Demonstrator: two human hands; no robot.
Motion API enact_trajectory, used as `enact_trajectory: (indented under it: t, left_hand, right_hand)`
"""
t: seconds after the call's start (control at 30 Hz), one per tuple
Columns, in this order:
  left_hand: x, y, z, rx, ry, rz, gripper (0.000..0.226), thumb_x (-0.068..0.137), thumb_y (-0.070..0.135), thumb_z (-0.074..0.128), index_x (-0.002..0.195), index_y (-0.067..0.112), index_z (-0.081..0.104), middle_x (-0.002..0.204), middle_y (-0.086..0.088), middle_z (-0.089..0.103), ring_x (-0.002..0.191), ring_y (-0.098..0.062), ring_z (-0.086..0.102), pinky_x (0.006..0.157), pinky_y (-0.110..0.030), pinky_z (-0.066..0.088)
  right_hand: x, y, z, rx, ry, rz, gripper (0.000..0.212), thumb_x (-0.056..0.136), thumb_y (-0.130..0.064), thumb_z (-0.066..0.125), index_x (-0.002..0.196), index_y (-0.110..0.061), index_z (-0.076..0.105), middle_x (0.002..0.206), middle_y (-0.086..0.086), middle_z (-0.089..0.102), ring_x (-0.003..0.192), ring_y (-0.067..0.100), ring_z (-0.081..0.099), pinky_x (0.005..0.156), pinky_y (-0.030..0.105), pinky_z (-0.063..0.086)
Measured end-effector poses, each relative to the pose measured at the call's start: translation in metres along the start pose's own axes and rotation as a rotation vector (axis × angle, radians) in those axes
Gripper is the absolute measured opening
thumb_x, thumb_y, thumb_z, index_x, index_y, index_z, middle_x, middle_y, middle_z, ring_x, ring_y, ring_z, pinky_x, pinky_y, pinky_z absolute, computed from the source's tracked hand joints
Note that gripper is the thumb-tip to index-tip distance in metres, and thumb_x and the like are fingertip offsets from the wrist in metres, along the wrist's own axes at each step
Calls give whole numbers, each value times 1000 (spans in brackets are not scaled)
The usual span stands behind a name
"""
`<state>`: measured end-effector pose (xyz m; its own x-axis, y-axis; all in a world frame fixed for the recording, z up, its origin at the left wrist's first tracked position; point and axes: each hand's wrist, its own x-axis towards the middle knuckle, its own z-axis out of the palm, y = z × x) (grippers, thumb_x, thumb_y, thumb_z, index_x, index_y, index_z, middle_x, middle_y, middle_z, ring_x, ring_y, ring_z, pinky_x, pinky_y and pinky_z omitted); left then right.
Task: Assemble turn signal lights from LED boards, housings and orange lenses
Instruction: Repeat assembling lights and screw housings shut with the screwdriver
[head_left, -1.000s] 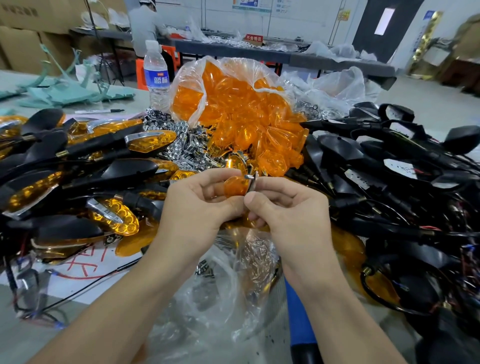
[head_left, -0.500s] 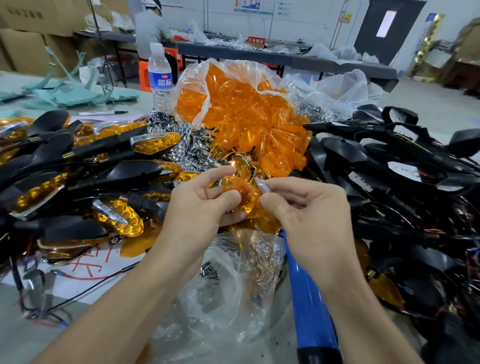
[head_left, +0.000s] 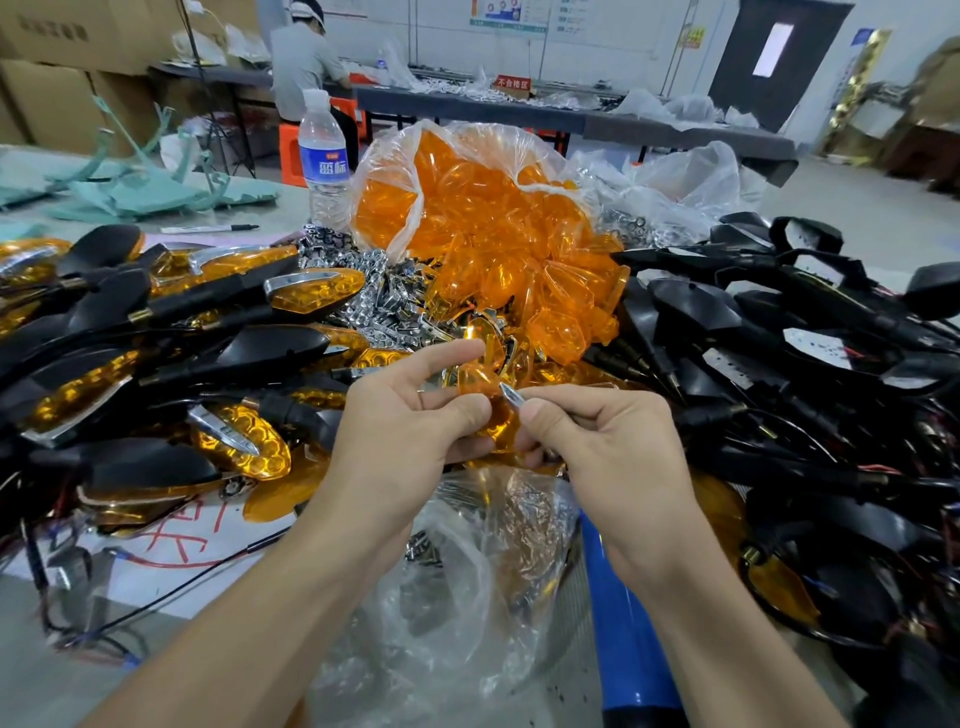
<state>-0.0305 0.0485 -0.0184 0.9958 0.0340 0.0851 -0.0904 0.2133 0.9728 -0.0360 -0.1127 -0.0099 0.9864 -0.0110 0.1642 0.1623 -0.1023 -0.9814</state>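
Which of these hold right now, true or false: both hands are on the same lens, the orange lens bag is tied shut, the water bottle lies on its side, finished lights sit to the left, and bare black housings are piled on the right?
1. Both the left hand and the right hand are at one orange lens. True; the right hand pinches a silver piece against it.
2. The lens bag is tied shut. False: it is open, and lenses spill toward the hands.
3. The water bottle lies on its side. False: it stands upright.
4. Finished lights sit to the left. True.
5. Black housings are piled on the right. True.
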Motion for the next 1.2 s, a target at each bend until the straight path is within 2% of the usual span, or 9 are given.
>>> enact_trajectory:
  t: [0.07, 0.23, 0.37, 0.53, 0.7, 0.97, 1.03, 1.13, 1.2]
  left_hand:
    - [-2, 1, 0, 0, -7, -5, 41, 94, -7, 67, 125, 21, 70, 88, -15, 79, 74, -18, 74, 64, -23, 60]
    - [-4, 2, 1, 24, 3, 30, 39, 90, -1, 74, 123, 19, 72, 83, -10, 80, 69, -15, 74, 61, -21, 58]
    - [-4, 5, 2, -1, 44, 90, 48, 72, 15, 84, 119, 19, 73, 80, -9, 79, 70, -15, 75, 66, -22, 59]
    - [1, 9, -1, -80, 133, 77, 44, 59, 21, 86, 103, 19, 79, 68, -6, 75, 53, -10, 64, 55, -17, 54]
    - [1, 9, 0, -222, 152, 45, 35, 53, 24, 85, 87, 24, 85, 68, -4, 73, 52, -6, 63, 50, -15, 51]
    - [-3, 8, 6, -261, 107, 90, 32, 55, 26, 85, 87, 28, 86, 82, -1, 80, 70, -8, 74, 61, -15, 57]
    - [-5, 6, 9, -265, 103, 81, 30, 57, 22, 84, 87, 25, 86, 85, -3, 80, 72, -9, 75, 63, -17, 58]
    - [-6, 6, 11, -253, 128, 68, 29, 63, 17, 81, 89, 26, 86, 86, -4, 80, 73, -10, 74, 65, -18, 59]
    - [-5, 7, 9, -264, 137, 67, 27, 67, 15, 79, 90, 27, 86, 87, -4, 80, 73, -10, 74, 66, -17, 59]
  right_hand:
    - [0, 1, 0, -20, 12, -11, 20, 93, -7, 73, 86, -22, 85, 70, 7, 74, 62, 16, 63, 62, 34, 59]
    - [-3, 2, 2, -107, 26, -32, 19, 90, -11, 78, 84, -27, 85, 70, 2, 76, 67, 14, 71, 62, 27, 60]
    - [-6, 0, 5, -169, 75, -22, 11, 77, -29, 92, 78, -27, 81, 71, -7, 77, 69, 13, 74, 68, 41, 64]
    - [-12, -2, 15, -224, 249, -13, 31, 68, -48, 93, 92, -34, 78, 82, -21, 76, 78, -4, 72, 68, 22, 59]
    - [-6, -6, 14, 136, 37, 167, 27, 86, -19, 84, 112, -18, 78, 96, -1, 81, 89, 18, 78, 77, 42, 65]
    - [-5, -9, 3, 552, -82, 367, 27, 95, -4, 68, 120, -10, 74, 106, 14, 79, 83, 23, 77, 72, 27, 62]
    - [-6, -9, 5, 491, 25, 326, 23, 91, -2, 73, 110, -15, 78, 99, 10, 81, 78, 21, 78, 69, 29, 63]
    - [-8, -2, 7, 47, 265, 65, 17, 83, -11, 85, 87, -27, 81, 81, -7, 80, 73, 16, 78, 66, 31, 63]
    - [-9, -1, 7, -87, 262, -51, 17, 81, -16, 87, 79, -31, 81, 74, -12, 78, 69, 12, 76, 65, 28, 63]
